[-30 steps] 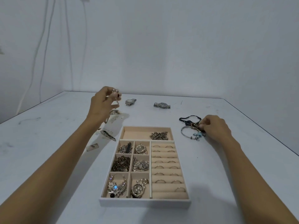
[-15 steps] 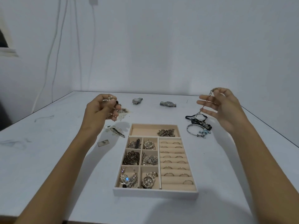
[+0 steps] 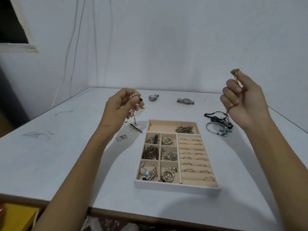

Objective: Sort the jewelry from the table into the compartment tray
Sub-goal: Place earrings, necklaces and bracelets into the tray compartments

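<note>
The beige compartment tray (image 3: pixel 176 186) lies in the middle of the white table, with jewelry in its small left cells, several rings in the slotted right part and a metal cluster in the top cell. My left hand (image 3: pixel 120 107) is raised left of the tray, pinching a pearl bracelet (image 3: pixel 134 114) that dangles down. My right hand (image 3: pixel 241 104) is lifted high at the right, fingers curled on a thin gold chain (image 3: pixel 235 75) that hangs behind the palm toward a pile of bracelets (image 3: pixel 219 125).
Two wristwatches (image 3: pixel 153 97) (image 3: pixel 185 100) lie at the far side of the table. A hair clip (image 3: pixel 135 128) and a small flat tag (image 3: pixel 121 137) lie left of the tray. The table's front edge is near me; a yellow object (image 3: pixel 15 219) shows below it.
My right hand left the bracelet pile and rose high with the gold chain. My left hand lowered slightly with the pearl bracelet. The view tilted so the table sits lower.
</note>
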Motion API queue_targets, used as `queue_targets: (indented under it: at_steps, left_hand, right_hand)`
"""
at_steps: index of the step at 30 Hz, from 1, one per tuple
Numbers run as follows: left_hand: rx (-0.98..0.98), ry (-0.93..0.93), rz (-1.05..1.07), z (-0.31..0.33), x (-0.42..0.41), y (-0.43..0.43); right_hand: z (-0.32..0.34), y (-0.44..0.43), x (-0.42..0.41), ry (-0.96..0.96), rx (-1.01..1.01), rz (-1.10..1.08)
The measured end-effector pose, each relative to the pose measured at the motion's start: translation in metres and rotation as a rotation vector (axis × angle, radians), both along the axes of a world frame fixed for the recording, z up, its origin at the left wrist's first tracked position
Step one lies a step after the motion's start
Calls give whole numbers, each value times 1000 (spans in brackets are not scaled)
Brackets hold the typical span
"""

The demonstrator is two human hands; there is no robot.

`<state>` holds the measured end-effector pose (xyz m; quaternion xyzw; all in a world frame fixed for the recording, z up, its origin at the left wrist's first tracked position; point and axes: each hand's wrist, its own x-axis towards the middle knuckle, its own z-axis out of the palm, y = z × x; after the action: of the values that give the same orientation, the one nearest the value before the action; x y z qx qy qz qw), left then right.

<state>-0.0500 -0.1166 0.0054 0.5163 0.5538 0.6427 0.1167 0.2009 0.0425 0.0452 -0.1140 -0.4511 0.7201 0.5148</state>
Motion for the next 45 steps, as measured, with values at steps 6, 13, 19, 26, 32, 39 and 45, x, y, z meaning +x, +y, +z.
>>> queue_targets:
  at_steps: [6,13,19,26,32,39,45]
  left_hand:
    - [51,-91,-39,5,2,-3]
    - [86,-152,9,5,1,-2]
    - [113,-154,79,1,1,2]
    - [54,-84,127,-12,1,11]
    - [75,-68,132,-10,1,11]
    - [83,-72,134,-10,1,10]
    - [79,-76,139,-9,2,10]
  right_hand:
    - [-2,-17,-14,-59,-8,148]
    - [-3,-40,-31,-88,20,339]
    - [-9,-68,-48,-138,105,536]
    - [-16,-90,-60,-180,150,728]
    - [-19,-97,-62,-225,201,792]
    - [-15,-100,-57,-432,311,903]
    - [-16,-99,-50,-686,507,1076]
